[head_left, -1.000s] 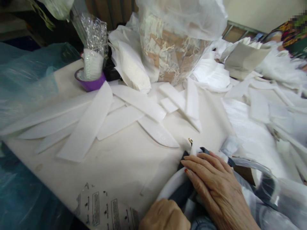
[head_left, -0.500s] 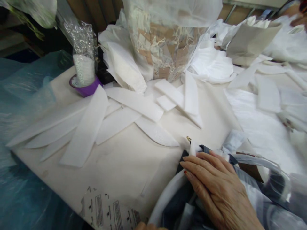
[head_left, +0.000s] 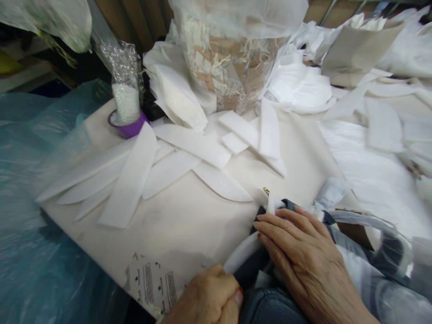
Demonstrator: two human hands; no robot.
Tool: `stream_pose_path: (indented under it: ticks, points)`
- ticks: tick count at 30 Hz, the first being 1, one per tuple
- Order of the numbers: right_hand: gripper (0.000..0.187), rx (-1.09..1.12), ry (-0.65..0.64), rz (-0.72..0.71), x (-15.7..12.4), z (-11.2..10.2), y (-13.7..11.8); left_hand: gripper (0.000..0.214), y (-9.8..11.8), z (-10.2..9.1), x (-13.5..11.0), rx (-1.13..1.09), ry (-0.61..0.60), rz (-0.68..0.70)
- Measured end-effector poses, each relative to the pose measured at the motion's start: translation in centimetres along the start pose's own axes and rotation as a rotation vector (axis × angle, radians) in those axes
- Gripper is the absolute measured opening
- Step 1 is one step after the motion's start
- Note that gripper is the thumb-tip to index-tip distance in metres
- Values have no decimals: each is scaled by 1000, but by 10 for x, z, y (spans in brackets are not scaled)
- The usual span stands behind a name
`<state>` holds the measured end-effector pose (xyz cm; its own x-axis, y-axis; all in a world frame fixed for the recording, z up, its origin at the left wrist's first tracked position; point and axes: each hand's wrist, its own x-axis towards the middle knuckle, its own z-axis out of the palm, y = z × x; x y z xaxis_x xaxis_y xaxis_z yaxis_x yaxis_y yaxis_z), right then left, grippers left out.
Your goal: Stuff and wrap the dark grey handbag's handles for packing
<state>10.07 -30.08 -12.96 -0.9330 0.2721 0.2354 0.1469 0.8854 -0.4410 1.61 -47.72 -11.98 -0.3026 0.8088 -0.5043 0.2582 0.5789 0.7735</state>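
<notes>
The person's right hand (head_left: 300,256) lies palm down with its fingers straight and side by side, across a dark navy bag-like piece with a grained surface (head_left: 275,306) at the near edge of view. The left hand (head_left: 209,294) is curled into a fist, thumb against the bent forefinger, where a white padded strip (head_left: 248,252) along the navy piece runs into it (what the fingers pinch is hidden). Just beyond the right fingertips stands a small gold-coloured metal pull (head_left: 266,191). Beside that hand arches a handle wrapped in clear plastic (head_left: 366,218); the wrapped part behind it is cut off at the lower right.

On the pale worktop (head_left: 189,234), black print (head_left: 155,283) shows near the left hand: small emblems and boxed lines, too blurred to read and partly covered by the hand. Farther out lie overlapping long white foam-like strips (head_left: 128,184), their lower layers partly hidden. Behind them, a purple ring (head_left: 131,128) surrounds the base of a white cylinder (head_left: 126,103), and a large translucent plastic bag (head_left: 236,22) holds brown card tags with white strings (head_left: 232,72), any lettering illegible, its top cut off.
</notes>
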Motion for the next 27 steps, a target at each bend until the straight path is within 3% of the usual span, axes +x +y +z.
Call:
stream_pose_path:
  ticks: [6,10,12,16,18,21,24,27]
  points:
    - [26,-78,-66,-47,2,-1,-2,26,7,-20,0,-213,-180,-54]
    - [32,-161,-48,-85,0,0,0,23,6,-13,-1,-291,-156,-137]
    - [33,-169,-19,-88,-2,1,0,29,4,-5,-1,-239,-46,-130]
    - [24,-118,-14,-84,-2,0,-1,12,-4,10,4,-112,389,-113]
    - [22,-100,-39,-80,-1,-2,-4,13,-8,14,9,-157,428,-121]
    - [24,-94,-64,-76,0,-7,-7,1,-10,17,16,-202,354,-125]
    - [25,-91,-50,-86,-3,-9,-9,12,-13,11,16,-142,449,-154]
    - [25,-86,-19,-111,-5,-9,-8,16,-19,-9,2,-40,599,-175]
